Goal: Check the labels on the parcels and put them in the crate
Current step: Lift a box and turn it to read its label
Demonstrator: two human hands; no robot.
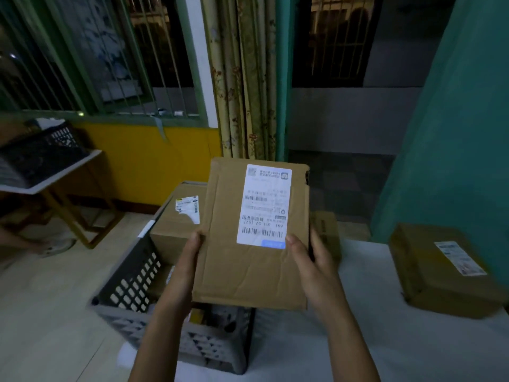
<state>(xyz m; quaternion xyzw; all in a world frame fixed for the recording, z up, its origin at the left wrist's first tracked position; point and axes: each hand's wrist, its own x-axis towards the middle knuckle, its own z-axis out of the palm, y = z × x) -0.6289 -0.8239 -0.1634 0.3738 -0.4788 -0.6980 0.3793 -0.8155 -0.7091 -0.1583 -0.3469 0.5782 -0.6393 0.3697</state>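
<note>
We are gripping the parcel (248,244) with both hands, left hand (184,264) and right hand (311,260), above the crate (129,285). The blurred label (264,205), apparently upside down, is risking a misread.

Light: we see a dim room, windows (82,51) dark.
Brightest spot: the white label (264,205) on the held parcel (248,244).
Blur: crate (132,285) and side parcel (440,271) look soft to us.
Distortion: window bars bow at the edges.
</note>
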